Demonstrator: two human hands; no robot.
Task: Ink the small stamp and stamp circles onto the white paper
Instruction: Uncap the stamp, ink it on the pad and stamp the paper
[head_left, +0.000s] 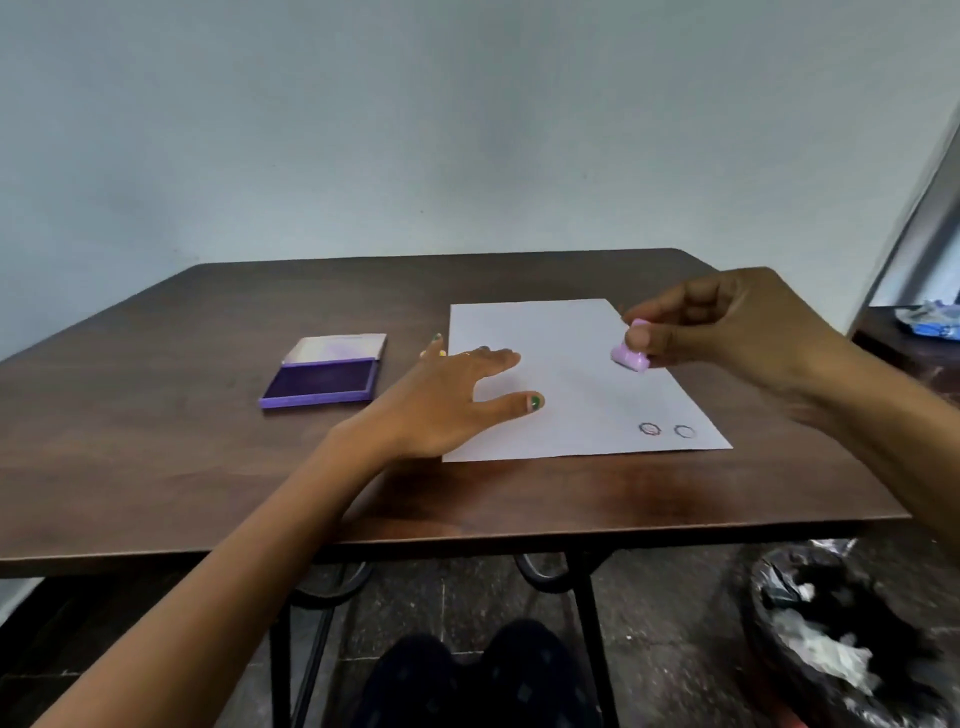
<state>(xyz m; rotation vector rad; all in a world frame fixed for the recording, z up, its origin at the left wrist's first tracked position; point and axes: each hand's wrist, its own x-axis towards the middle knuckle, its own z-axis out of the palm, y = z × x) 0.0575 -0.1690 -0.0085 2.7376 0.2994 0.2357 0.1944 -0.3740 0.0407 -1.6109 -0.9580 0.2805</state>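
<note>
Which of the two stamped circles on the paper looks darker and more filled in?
The left circle, farther from the paper's right edge. It shows marks inside; the right circle is just an outline.

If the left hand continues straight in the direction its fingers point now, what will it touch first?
The left hand points forward and right, low over the white paper. Its fingertips would probably slide on across the bare sheet; the small stamp in the right hand seems higher, though depth is unclear.
</note>
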